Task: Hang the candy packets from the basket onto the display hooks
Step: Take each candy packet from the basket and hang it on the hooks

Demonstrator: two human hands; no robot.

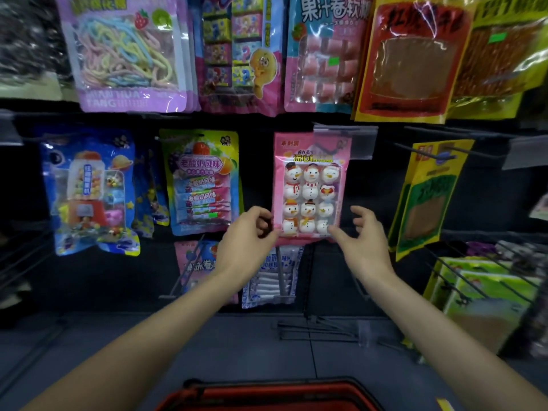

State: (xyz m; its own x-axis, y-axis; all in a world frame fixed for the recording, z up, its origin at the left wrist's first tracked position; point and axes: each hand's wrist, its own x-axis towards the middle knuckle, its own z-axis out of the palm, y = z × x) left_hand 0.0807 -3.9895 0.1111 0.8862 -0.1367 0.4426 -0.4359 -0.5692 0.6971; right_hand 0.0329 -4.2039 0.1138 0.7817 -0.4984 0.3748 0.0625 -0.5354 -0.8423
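A pink snowman candy packet (311,191) is shown hanging from a display hook (335,143) in the middle row of the dark rack, its top partly covered by a clear price-tag holder (345,140). The left hand (252,241) is held at the packet's lower left corner with the fingers curled; whether the edge is pinched or only touched cannot be told. The right hand (366,238) is held at the lower right corner, fingers loosely spread, with one fingertip at the packet's edge. The hands are kept apart, one on each side of the packet. A red basket (267,396) is seen at the bottom edge, below the forearms. A blue gumball packet (89,191) and a multicoloured candy packet (201,179) are hung to the left, a yellow-green packet (427,197) to the right.
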